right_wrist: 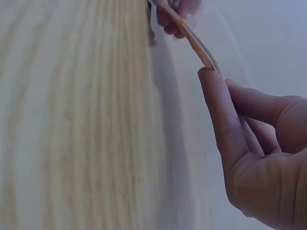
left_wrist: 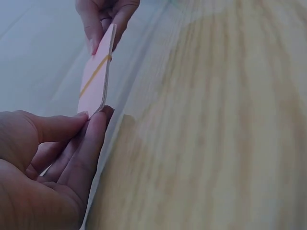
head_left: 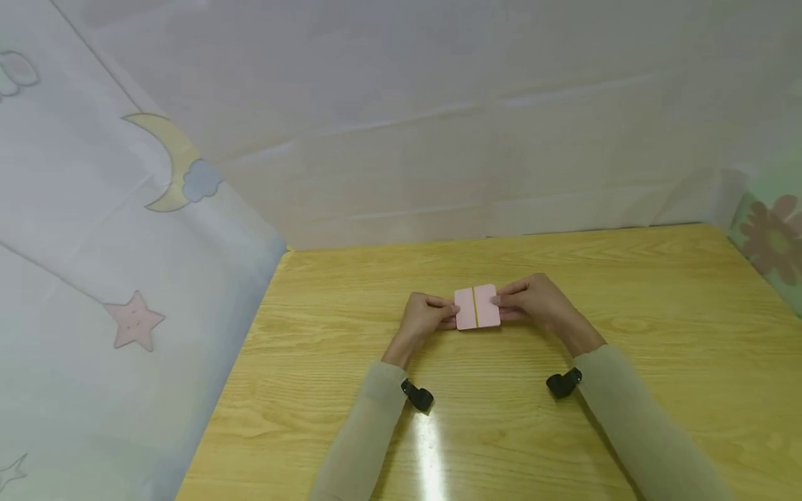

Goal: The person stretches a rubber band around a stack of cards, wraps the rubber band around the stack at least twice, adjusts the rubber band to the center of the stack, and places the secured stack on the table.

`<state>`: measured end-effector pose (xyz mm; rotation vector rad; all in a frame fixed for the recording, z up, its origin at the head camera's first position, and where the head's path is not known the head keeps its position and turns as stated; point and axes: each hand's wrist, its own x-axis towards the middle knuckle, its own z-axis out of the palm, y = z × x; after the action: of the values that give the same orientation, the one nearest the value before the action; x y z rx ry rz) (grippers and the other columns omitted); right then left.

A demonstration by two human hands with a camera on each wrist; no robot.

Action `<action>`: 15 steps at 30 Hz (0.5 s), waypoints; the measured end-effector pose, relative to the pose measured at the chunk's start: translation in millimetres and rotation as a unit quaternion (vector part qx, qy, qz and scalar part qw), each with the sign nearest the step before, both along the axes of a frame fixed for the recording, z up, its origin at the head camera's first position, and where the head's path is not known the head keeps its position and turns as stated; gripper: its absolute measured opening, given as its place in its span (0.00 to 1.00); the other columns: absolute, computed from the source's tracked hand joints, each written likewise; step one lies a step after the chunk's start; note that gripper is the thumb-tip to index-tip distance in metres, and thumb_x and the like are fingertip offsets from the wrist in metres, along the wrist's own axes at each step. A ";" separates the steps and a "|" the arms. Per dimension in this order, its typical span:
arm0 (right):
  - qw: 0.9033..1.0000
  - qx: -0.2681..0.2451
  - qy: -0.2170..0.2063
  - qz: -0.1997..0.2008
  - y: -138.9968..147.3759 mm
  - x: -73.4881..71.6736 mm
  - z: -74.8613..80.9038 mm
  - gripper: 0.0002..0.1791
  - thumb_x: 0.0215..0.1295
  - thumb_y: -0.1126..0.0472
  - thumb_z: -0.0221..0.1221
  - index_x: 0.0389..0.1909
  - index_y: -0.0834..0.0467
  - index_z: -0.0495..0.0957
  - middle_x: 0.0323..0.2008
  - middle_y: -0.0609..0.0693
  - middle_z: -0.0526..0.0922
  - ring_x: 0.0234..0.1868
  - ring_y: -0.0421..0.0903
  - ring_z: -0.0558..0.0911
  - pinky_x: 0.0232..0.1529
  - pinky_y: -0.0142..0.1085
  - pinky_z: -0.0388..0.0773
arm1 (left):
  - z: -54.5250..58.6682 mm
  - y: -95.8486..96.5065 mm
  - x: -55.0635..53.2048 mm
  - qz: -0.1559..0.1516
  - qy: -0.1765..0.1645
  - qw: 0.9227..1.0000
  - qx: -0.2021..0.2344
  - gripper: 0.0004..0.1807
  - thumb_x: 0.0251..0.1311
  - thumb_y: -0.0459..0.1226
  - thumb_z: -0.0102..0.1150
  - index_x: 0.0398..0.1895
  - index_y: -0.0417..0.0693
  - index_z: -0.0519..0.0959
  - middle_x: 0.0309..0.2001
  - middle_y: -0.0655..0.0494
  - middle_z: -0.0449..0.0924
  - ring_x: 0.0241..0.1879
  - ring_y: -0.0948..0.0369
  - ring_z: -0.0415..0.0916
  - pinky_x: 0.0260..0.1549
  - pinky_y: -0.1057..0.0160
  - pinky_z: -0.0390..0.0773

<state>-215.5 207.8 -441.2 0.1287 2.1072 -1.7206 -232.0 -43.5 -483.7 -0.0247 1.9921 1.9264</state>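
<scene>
A thin pink square stack (head_left: pixel 466 316) with rounded corners has a yellow rubber band (head_left: pixel 475 307) running around its middle. Its layered edge shows in both wrist views. My left hand (head_left: pixel 426 314) pinches its left edge, thumb on the pink face and fingers behind. At the opposite edge my right hand (head_left: pixel 534 299) pinches it the same way. Seen from the left wrist, the pink stack (left_wrist: pixel 94 79) is held up between the two hands, tilted. The right wrist view shows the stack (right_wrist: pixel 199 45) nearly edge-on, its near end between thumb and fingertips.
A wood-grain table (head_left: pixel 301 417) lies under both hands. Behind it rises a pale cloth wall (head_left: pixel 401 153); on the left another carries a moon (head_left: pixel 169 163) and a star (head_left: pixel 134 320). A black wrist camera (head_left: pixel 418 396) sits on the left sleeve, another (head_left: pixel 564 383) on the right.
</scene>
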 end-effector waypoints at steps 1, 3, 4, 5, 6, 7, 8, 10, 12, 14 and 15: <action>1.000 0.010 0.005 0.003 -0.5 -1.5 1.0 0.23 0.74 0.64 0.64 0.62 0.75 0.78 0.54 0.65 0.87 0.40 0.43 0.92 0.48 0.39 0.91 | 0.2 0.0 -0.8 0.003 -0.001 1.000 0.000 0.06 0.66 0.26 0.67 0.41 0.30 0.89 0.43 0.37 0.90 0.32 0.57 0.91 0.39 0.61 0.92; 1.000 0.022 0.008 0.009 -0.7 -4.1 1.5 0.22 0.75 0.65 0.63 0.62 0.75 0.78 0.57 0.69 0.84 0.40 0.43 0.92 0.49 0.40 0.91 | 0.7 0.5 -3.1 0.007 0.001 1.000 -0.001 0.06 0.66 0.26 0.68 0.41 0.30 0.89 0.42 0.38 0.90 0.31 0.56 0.91 0.38 0.61 0.92; 1.000 0.026 0.009 0.013 -0.6 -5.1 1.4 0.22 0.75 0.65 0.63 0.63 0.76 0.77 0.59 0.70 0.83 0.41 0.43 0.92 0.49 0.40 0.91 | 1.5 0.8 -4.2 0.007 0.001 1.000 -0.004 0.06 0.66 0.27 0.68 0.41 0.30 0.89 0.42 0.38 0.90 0.31 0.56 0.91 0.38 0.61 0.92; 0.999 0.029 0.006 0.013 -0.1 -6.3 0.8 0.22 0.75 0.65 0.63 0.62 0.76 0.77 0.59 0.71 0.82 0.41 0.44 0.92 0.50 0.41 0.91 | 2.0 1.5 -5.5 0.006 0.001 1.000 -0.005 0.06 0.65 0.27 0.68 0.41 0.30 0.89 0.41 0.38 0.90 0.30 0.56 0.91 0.37 0.61 0.92; 0.999 0.030 0.003 0.013 0.6 -7.3 0.1 0.22 0.75 0.65 0.63 0.63 0.75 0.77 0.59 0.70 0.82 0.41 0.44 0.92 0.50 0.41 0.90 | 2.4 2.3 -6.9 0.003 0.000 1.000 -0.009 0.05 0.65 0.27 0.69 0.40 0.30 0.89 0.41 0.38 0.90 0.29 0.57 0.91 0.37 0.61 0.92; 0.999 0.031 -0.003 0.009 1.3 -8.5 -0.8 0.22 0.75 0.65 0.63 0.63 0.75 0.77 0.59 0.70 0.82 0.41 0.43 0.92 0.50 0.41 0.91 | 2.8 3.2 -8.4 0.000 -0.003 1.000 -0.009 0.05 0.65 0.27 0.69 0.40 0.31 0.89 0.41 0.38 0.90 0.29 0.58 0.91 0.37 0.61 0.92; 0.999 0.033 -0.006 0.009 2.1 -9.8 -1.8 0.22 0.75 0.65 0.63 0.63 0.75 0.77 0.58 0.69 0.83 0.41 0.43 0.92 0.50 0.41 0.90 | 2.9 3.9 -9.8 -0.002 -0.006 1.000 -0.010 0.05 0.65 0.27 0.69 0.40 0.31 0.89 0.41 0.38 0.90 0.29 0.58 0.90 0.37 0.61 0.92; 0.999 0.036 -0.009 0.007 3.7 -12.6 -3.2 0.23 0.74 0.64 0.64 0.63 0.75 0.77 0.58 0.67 0.84 0.40 0.43 0.92 0.50 0.41 0.90 | 3.3 5.0 -12.0 -0.008 -0.008 1.000 -0.015 0.05 0.66 0.27 0.69 0.41 0.32 0.89 0.42 0.39 0.90 0.28 0.60 0.90 0.37 0.61 0.92; 0.999 0.038 -0.013 0.003 4.7 -15.9 -4.8 0.22 0.74 0.64 0.64 0.62 0.74 0.78 0.56 0.65 0.85 0.39 0.42 0.92 0.49 0.40 0.91 | 3.1 5.6 -14.8 -0.009 -0.005 1.000 -0.020 0.05 0.66 0.28 0.68 0.41 0.33 0.90 0.42 0.40 0.91 0.28 0.62 0.89 0.37 0.62 0.92; 0.999 0.039 -0.013 0.005 5.5 -18.8 -6.4 0.22 0.74 0.65 0.64 0.62 0.74 0.78 0.55 0.65 0.86 0.39 0.42 0.92 0.48 0.40 0.91 | 2.8 5.2 -17.9 -0.008 -0.001 1.000 -0.026 0.06 0.66 0.29 0.69 0.41 0.34 0.90 0.43 0.41 0.91 0.28 0.62 0.89 0.37 0.63 0.92; 0.999 0.041 -0.014 0.005 5.5 -20.2 -7.5 0.21 0.74 0.65 0.64 0.62 0.74 0.79 0.54 0.64 0.87 0.38 0.42 0.92 0.48 0.39 0.91 | 2.8 4.9 -19.4 -0.007 0.001 1.000 -0.030 0.06 0.66 0.29 0.69 0.41 0.34 0.90 0.43 0.41 0.91 0.28 0.62 0.89 0.37 0.63 0.92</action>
<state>-235.7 213.2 -448.7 0.1640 2.1546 -1.6189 -251.4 -38.6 -480.8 -0.0234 2.0447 1.8589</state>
